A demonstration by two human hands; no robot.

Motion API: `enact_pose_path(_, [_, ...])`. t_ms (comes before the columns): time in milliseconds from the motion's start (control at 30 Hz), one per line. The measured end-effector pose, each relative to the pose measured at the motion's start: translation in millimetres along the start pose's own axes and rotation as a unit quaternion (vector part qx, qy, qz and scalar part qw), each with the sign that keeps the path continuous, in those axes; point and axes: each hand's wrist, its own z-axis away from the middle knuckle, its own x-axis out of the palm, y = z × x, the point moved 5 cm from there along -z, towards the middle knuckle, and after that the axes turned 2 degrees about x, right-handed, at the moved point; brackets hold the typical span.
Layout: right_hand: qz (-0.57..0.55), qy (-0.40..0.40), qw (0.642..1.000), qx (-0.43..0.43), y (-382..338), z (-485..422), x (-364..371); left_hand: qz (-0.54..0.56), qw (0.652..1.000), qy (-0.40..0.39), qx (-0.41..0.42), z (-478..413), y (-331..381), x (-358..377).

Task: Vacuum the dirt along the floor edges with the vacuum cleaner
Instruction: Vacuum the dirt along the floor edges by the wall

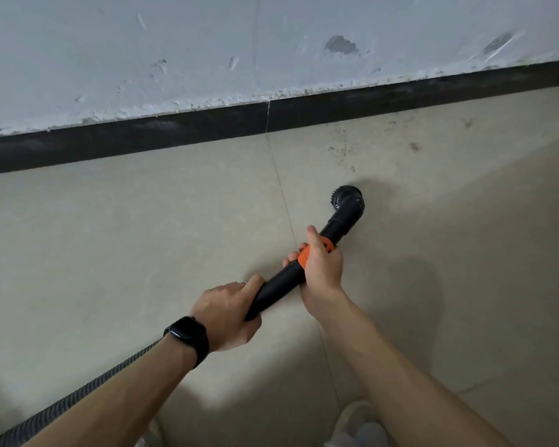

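A black vacuum wand (279, 282) with an orange collar (304, 257) runs diagonally across the beige tiled floor. Its round brush nozzle (347, 200) points down at the tile, a short way in front of the dark skirting board (175, 137). My right hand (321, 264) grips the wand at the orange collar. My left hand (229, 312), with a black watch on the wrist, grips the wand's lower end where the ribbed hose (78, 395) joins. Dark specks of dirt (342, 150) lie on the floor between the nozzle and the skirting.
A scuffed white wall (207, 53) rises above the skirting. A tile joint (281, 185) runs from the wall toward me. My shoe (352, 421) shows at the bottom edge. More stains (415, 146) mark the floor to the right.
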Motion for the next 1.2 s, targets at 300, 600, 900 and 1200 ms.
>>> enact_pose_path(300, [0.020,-0.020,0.999,-0.022,-16,-20,15,0.015,1.000,0.024,-0.014,-20,0,-4])
enact_pose_path(600, [0.033,-0.030,0.999,-0.029,-35,-36,31,0.012,0.999,0.042,-0.024,-43,-4,-8])
enact_pose_path(900, [0.038,-0.033,0.998,-0.037,-47,-44,38,0.014,0.998,0.046,-0.027,-59,-7,-8])
enact_pose_path(1200, [0.045,-0.035,0.998,-0.040,-61,-53,49,0.007,0.998,0.064,-0.024,-78,-10,-15])
